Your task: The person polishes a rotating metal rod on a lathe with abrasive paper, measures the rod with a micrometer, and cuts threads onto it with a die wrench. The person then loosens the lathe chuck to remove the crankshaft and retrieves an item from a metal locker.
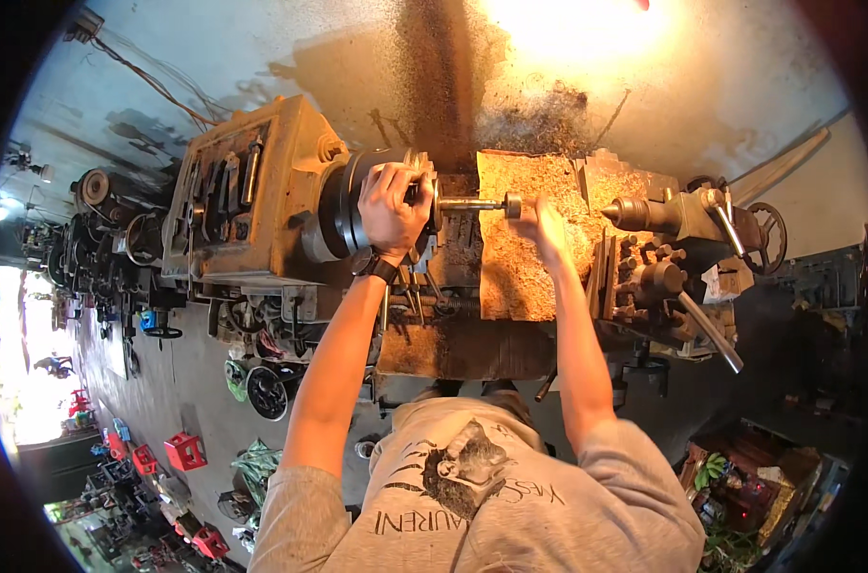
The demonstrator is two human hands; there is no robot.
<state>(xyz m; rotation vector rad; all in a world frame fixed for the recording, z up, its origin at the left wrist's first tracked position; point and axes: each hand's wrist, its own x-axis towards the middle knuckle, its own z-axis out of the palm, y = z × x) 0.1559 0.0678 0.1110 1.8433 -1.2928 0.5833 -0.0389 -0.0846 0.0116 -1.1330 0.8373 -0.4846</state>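
Grey-floored workshop [187, 387]: one lathe [305, 143] carries several hand tools [231, 186] on top and one board [510, 304] strewn with shavings [529, 181]. The left hand [394, 212] curls over its round chuck [343, 215]; one metal rod [472, 203] juts rightward, its end beside the blurred right hand [546, 231], whose grip I cannot tell.

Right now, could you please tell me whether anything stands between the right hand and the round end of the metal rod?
Nothing visible does: the right hand is close beside the round end of the metal rod, though blur hides whether they touch. The left hand is on the chuck, out of the way.
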